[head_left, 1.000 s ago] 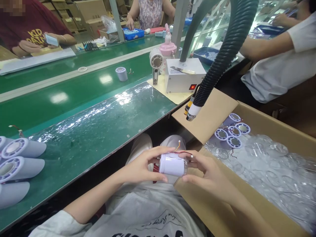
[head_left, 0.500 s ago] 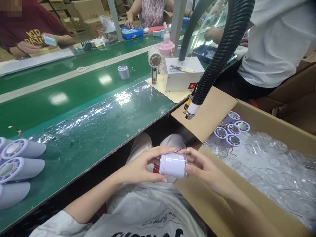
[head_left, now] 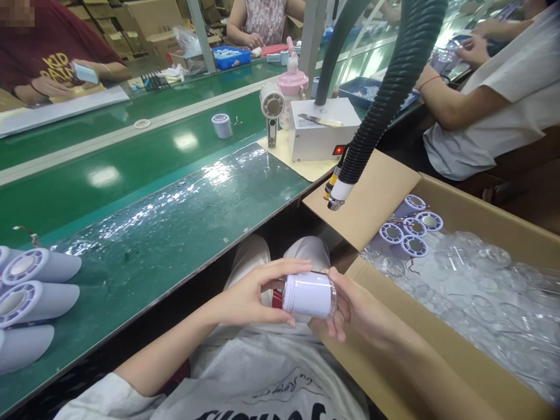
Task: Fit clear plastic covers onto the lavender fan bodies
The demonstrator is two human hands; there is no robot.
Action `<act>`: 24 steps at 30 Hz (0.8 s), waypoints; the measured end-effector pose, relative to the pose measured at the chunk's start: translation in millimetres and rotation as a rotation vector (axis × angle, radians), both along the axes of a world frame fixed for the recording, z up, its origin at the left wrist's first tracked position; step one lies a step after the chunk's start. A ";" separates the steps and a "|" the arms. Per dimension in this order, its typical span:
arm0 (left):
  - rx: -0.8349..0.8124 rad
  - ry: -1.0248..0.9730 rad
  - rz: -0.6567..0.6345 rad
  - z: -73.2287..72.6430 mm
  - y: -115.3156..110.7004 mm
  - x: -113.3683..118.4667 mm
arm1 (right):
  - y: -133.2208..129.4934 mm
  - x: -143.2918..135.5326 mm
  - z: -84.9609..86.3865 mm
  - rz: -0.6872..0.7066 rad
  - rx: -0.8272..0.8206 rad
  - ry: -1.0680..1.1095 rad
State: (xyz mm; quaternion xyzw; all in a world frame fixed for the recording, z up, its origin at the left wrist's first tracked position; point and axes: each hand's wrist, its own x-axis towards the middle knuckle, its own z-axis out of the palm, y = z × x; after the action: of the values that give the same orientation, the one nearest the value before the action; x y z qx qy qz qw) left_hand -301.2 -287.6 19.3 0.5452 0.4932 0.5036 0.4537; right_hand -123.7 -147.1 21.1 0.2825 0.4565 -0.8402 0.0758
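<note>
Above my lap, my left hand (head_left: 258,294) grips a lavender plastic cylinder (head_left: 308,293) by its left end, thumb below and fingers along the top. A clear plastic cover (head_left: 333,296) rims the cylinder's right end. My right hand (head_left: 354,303) wraps that end, its thumb at the upper edge and its fingertips showing underneath. Part of the cover is hidden behind the fingers. To the right, an open cardboard box (head_left: 475,211) holds several similar lavender cylinders (head_left: 414,245) with thin wires, and many clear plastic covers (head_left: 494,303).
More lavender cylinders (head_left: 41,297) lie at the green bench's left. One cylinder (head_left: 221,126) stands on the green belt. A handheld fan (head_left: 272,111) stands beside a white machine (head_left: 321,137). A black ribbed hose (head_left: 385,105) hangs over the box flap. Co-workers sit across and at right.
My right hand has turned around the covered end, its fingers now lower. The red wire above the cylinder is out of sight. The co-worker at right has shifted, arms now showing.
</note>
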 end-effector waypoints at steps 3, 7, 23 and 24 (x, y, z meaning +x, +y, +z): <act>0.054 0.043 0.013 -1.4 0.3 0.5 | -0.6 -1.8 3.1 0.025 -0.085 -0.102; -0.073 0.027 0.053 5.3 -1.4 6.6 | -1.9 -3.7 3.6 0.090 -0.139 -0.190; -0.225 -0.265 0.041 13.4 -3.7 8.0 | 2.9 18.3 -4.7 0.067 0.643 0.460; -0.219 -0.248 0.035 14.2 -4.1 7.1 | 2.8 18.2 -4.4 0.049 0.520 0.433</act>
State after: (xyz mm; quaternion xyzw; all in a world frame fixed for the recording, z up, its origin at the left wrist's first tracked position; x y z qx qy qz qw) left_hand -294.1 -291.7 33.5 0.4176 0.4947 0.5180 0.5590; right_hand -105.5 -144.3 16.7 0.0963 0.6678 -0.7340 -0.0774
